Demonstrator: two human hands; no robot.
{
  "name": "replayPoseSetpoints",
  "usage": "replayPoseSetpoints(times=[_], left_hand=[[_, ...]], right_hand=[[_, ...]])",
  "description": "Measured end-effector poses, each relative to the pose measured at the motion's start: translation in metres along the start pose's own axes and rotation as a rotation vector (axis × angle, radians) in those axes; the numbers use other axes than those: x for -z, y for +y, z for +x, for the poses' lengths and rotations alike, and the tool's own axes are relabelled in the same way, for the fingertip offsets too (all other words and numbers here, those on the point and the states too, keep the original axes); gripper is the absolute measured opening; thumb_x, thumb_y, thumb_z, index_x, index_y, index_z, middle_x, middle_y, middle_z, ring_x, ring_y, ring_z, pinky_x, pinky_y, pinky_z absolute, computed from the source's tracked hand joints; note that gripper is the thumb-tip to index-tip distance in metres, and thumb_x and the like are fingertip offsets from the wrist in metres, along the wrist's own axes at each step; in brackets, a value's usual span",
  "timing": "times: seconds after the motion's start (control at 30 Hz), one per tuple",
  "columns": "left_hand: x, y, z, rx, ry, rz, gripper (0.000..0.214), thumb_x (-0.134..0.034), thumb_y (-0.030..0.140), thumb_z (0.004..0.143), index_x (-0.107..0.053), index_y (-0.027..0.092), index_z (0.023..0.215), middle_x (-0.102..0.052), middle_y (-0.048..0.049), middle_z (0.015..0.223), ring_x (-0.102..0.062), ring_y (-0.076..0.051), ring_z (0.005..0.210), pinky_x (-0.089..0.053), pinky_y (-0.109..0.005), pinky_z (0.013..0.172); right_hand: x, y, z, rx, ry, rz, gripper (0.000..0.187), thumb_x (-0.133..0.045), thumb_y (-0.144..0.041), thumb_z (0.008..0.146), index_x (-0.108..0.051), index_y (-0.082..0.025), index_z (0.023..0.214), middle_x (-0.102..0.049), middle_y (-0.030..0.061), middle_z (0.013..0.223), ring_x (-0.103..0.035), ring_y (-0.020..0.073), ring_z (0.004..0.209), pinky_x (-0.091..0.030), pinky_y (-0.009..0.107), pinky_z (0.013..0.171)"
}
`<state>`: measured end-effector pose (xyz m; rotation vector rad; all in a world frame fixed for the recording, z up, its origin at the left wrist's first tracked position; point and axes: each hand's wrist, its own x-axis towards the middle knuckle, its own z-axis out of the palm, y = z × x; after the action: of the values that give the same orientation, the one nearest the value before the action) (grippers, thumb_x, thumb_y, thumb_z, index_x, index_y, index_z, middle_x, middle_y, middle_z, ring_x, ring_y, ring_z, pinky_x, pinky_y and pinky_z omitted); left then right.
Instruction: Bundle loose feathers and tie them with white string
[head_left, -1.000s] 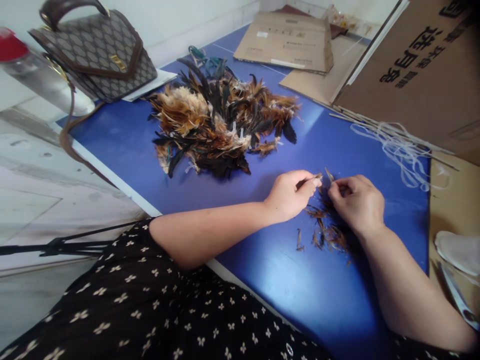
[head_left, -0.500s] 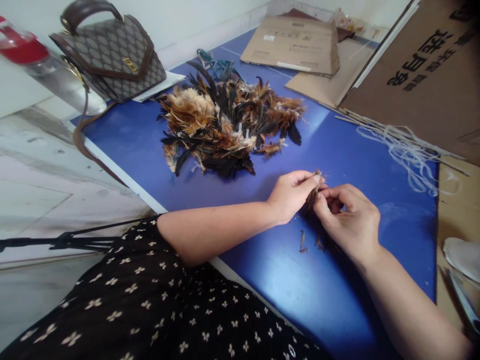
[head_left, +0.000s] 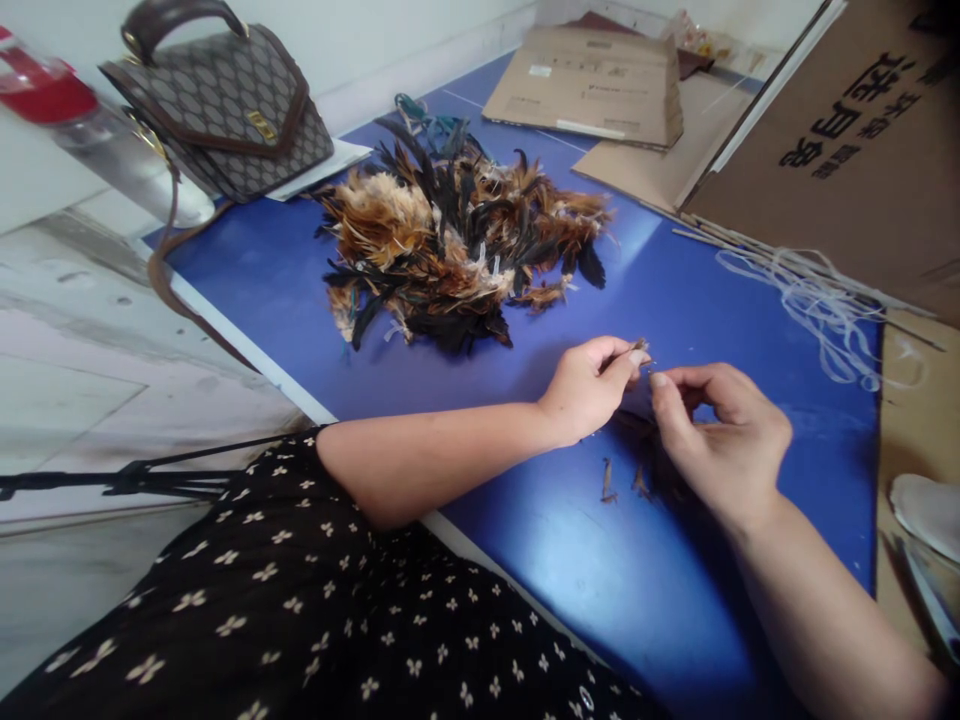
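Observation:
My left hand [head_left: 589,385] pinches a small bunch of brown feathers [head_left: 639,347] between thumb and fingertips, just above the blue table [head_left: 660,600]. Close to its right, my right hand [head_left: 724,440] hovers with thumb and forefinger curled near the bunch; whether it holds anything I cannot tell. A few loose brown feathers [head_left: 606,482] lie on the table under and beside my right hand. A big heap of brown, tan and black feathers [head_left: 454,250] lies further back, left of my hands.
A patterned handbag [head_left: 217,105] stands at the back left, its strap hanging over the table edge. Flat cardboard [head_left: 592,85] and a large printed cardboard box [head_left: 847,150] lie at the back right. Pale strings [head_left: 810,290] trail near the box. A red-capped bottle [head_left: 67,120] lies far left.
My right hand drew back a little from the left hand's bunch and its fingers spread. My left hand stayed in place, still pinching the feathers.

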<state>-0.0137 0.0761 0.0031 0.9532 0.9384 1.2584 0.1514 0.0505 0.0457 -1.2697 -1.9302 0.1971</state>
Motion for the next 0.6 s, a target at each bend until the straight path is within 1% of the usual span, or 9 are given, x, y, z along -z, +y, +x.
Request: replayPoseSetpoints(times=[0.03,0.07,0.1,0.13,0.23,0.3,0.43,0.5,0.6], left_hand=[[0.000,0.000,-0.001,-0.002,-0.023,0.005,0.023,-0.077,0.039,0.106,-0.074,0.018,0.097,-0.070,0.0017,0.084,-0.063,-0.012,0.083,-0.051,-0.030,0.087],[0.000,0.001,-0.001,-0.003,-0.049,0.008,0.026,-0.076,0.040,0.106,-0.072,0.017,0.094,-0.069,0.0015,0.083,-0.063,-0.012,0.083,-0.051,-0.030,0.086],[0.000,0.001,-0.002,-0.002,-0.075,0.009,0.028,-0.076,0.042,0.105,-0.071,0.018,0.092,-0.069,0.0013,0.083,-0.062,-0.013,0.082,-0.051,-0.031,0.086],[0.000,0.001,-0.003,0.001,-0.097,0.009,0.030,-0.076,0.043,0.105,-0.070,0.018,0.090,-0.069,0.0011,0.083,-0.062,-0.013,0.082,-0.051,-0.031,0.085],[0.000,0.000,-0.004,0.026,-0.152,0.004,0.028,-0.075,0.042,0.105,-0.071,0.017,0.092,-0.070,0.0003,0.083,-0.063,-0.013,0.082,-0.051,-0.031,0.086],[0.000,-0.002,-0.004,0.046,-0.173,0.009,0.024,-0.076,0.039,0.104,-0.073,0.017,0.095,-0.071,-0.0005,0.085,-0.064,-0.013,0.082,-0.053,-0.032,0.087],[0.002,-0.004,-0.004,0.030,-0.199,0.090,0.025,-0.076,0.041,0.104,-0.076,0.016,0.096,-0.073,-0.0019,0.086,-0.062,-0.014,0.080,-0.053,-0.033,0.087],[0.004,-0.002,-0.004,0.004,-0.208,0.159,0.027,-0.076,0.041,0.104,-0.076,0.017,0.093,-0.071,-0.0010,0.083,-0.060,-0.014,0.078,-0.051,-0.032,0.083],[0.006,0.001,-0.004,-0.035,-0.217,0.257,0.027,-0.076,0.041,0.104,-0.079,0.017,0.093,-0.069,0.0001,0.079,-0.057,-0.014,0.075,-0.047,-0.032,0.077]], right_hand=[[0.001,0.004,0.000,-0.033,0.029,0.006,0.015,-0.076,-0.039,0.108,-0.081,-0.026,0.103,-0.078,0.0031,0.085,-0.070,0.0198,0.072,-0.059,0.038,0.074],[0.002,0.008,0.000,-0.062,0.043,0.022,0.015,-0.078,-0.040,0.107,-0.082,-0.026,0.111,-0.079,0.0034,0.089,-0.071,0.0205,0.075,-0.060,0.039,0.077],[0.002,0.012,-0.001,-0.085,0.042,0.042,0.019,-0.079,-0.042,0.107,-0.082,-0.026,0.117,-0.081,0.0037,0.093,-0.073,0.0210,0.078,-0.061,0.040,0.079],[0.002,0.015,-0.001,-0.102,0.028,0.058,0.020,-0.080,-0.043,0.106,-0.082,-0.027,0.118,-0.082,0.0039,0.096,-0.074,0.0214,0.080,-0.061,0.040,0.080],[0.004,0.022,-0.001,-0.116,-0.026,0.059,0.016,-0.078,-0.043,0.107,-0.082,-0.027,0.105,-0.082,0.0039,0.096,-0.074,0.0217,0.079,-0.061,0.040,0.081],[0.005,0.023,0.000,-0.104,-0.034,0.048,0.016,-0.076,-0.041,0.108,-0.081,-0.027,0.099,-0.082,0.0037,0.092,-0.074,0.0220,0.078,-0.060,0.041,0.080],[0.006,0.022,0.002,-0.069,-0.029,0.030,0.015,-0.075,-0.038,0.107,-0.079,-0.028,0.097,-0.082,0.0037,0.090,-0.073,0.0224,0.077,-0.060,0.041,0.080],[0.006,0.022,0.002,-0.063,-0.036,0.025,0.015,-0.075,-0.038,0.107,-0.080,-0.028,0.098,-0.082,0.0037,0.090,-0.074,0.0223,0.077,-0.060,0.040,0.080],[0.007,0.022,0.001,-0.083,-0.044,0.017,0.017,-0.074,-0.039,0.108,-0.080,-0.028,0.098,-0.083,0.0041,0.091,-0.075,0.0225,0.078,-0.061,0.040,0.081]])
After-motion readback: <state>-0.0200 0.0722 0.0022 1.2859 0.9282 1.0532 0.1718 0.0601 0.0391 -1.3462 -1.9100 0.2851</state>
